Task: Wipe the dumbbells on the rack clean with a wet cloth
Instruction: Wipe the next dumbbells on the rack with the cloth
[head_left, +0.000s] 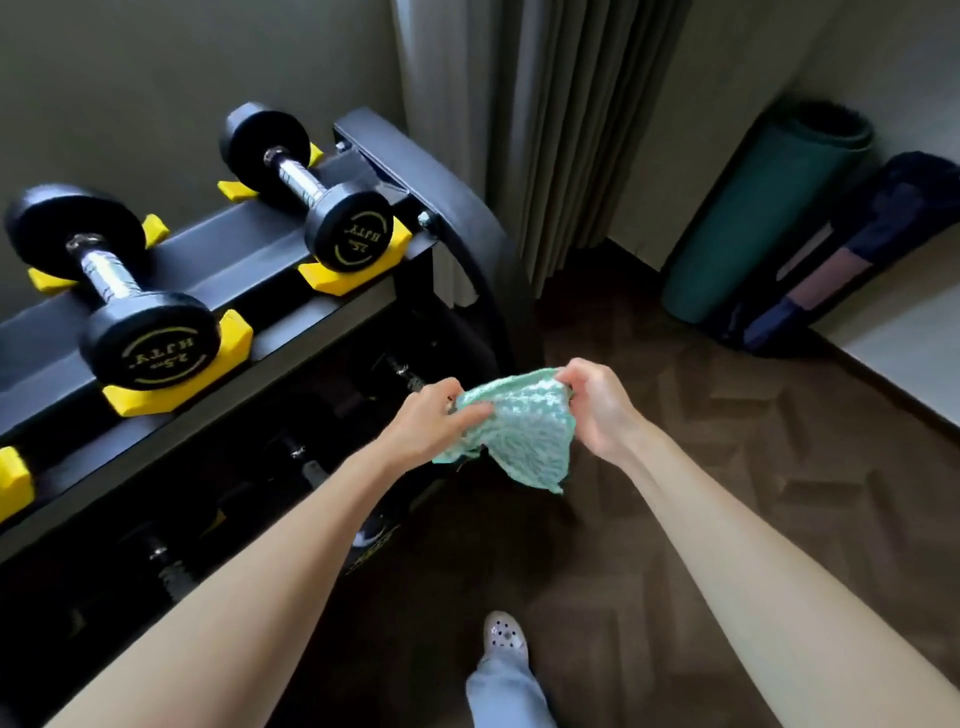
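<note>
A green cloth (519, 431) hangs between my hands in front of the rack's right end. My left hand (434, 415) pinches its left edge and my right hand (597, 400) grips its upper right corner. On the black rack (291, 306), top shelf, two black dumbbells with chrome handles rest in yellow cradles: one at the left (111, 283) and one further right (306, 182). Both hands are below and to the right of them, apart from the rack. More dumbbells (311, 467) lie on the dark lower shelf, partly hidden by my left arm.
A grey curtain (530, 130) hangs behind the rack's right end. A rolled green mat (753, 218) and a dark rolled mat (852, 260) lean in the right corner. The floor is dark herringbone wood (727, 467). My foot in a white clog (504, 636) stands below.
</note>
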